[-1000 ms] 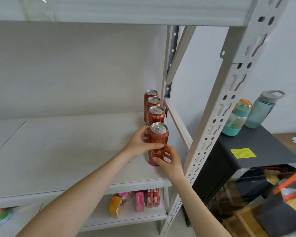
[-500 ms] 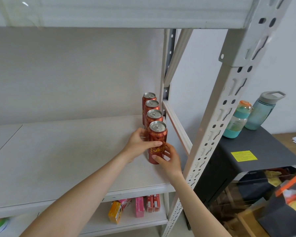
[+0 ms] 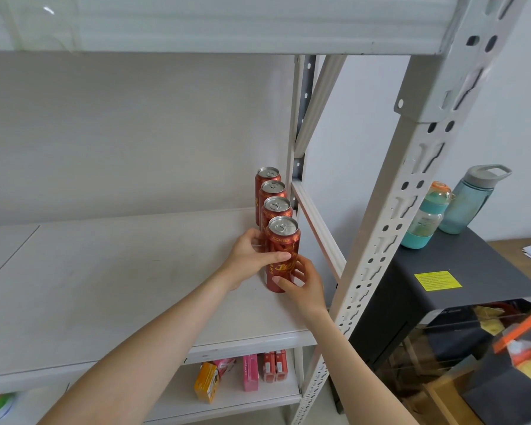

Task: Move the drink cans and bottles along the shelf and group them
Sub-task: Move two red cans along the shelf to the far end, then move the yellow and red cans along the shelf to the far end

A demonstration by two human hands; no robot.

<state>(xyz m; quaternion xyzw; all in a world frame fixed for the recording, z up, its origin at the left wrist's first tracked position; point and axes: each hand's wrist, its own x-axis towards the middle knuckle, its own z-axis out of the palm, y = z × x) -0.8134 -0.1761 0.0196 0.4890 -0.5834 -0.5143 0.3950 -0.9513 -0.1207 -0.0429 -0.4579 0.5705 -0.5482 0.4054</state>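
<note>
**Nearest can held in both hands at the near end of the row**

Position: four red drink cans stand in one file at the right end of the shelf point(image 3: 104, 286), running from near to far just beside the far right upright. The three far cans point(image 3: 276, 210) stand upright, close together or touching, and no hand is on them. The nearest can point(image 3: 284, 239) is upright and in line with them, just in front of the third.

Grip, left hand point(image 3: 249, 256): clamped on the nearest can, thumb across its front at mid-height, fingers curled round the left side.

Grip, right hand point(image 3: 305, 286): also clamped on that can, lower down, thumb at the front near the base, fingers round the right side.

I cannot tell whether the can's base rests on the board or sits just off it.

Step in hand (judgement): seating this can as the fourth of the group.

Next move (judgement): settle the base flat, close against the can behind without knocking the file over, then let go with both hands together. No other cans show on this shelf. Two water bottles point(image 3: 427, 216) stand on a black cabinet point(image 3: 460, 271) to the right, off the shelf.
</note>
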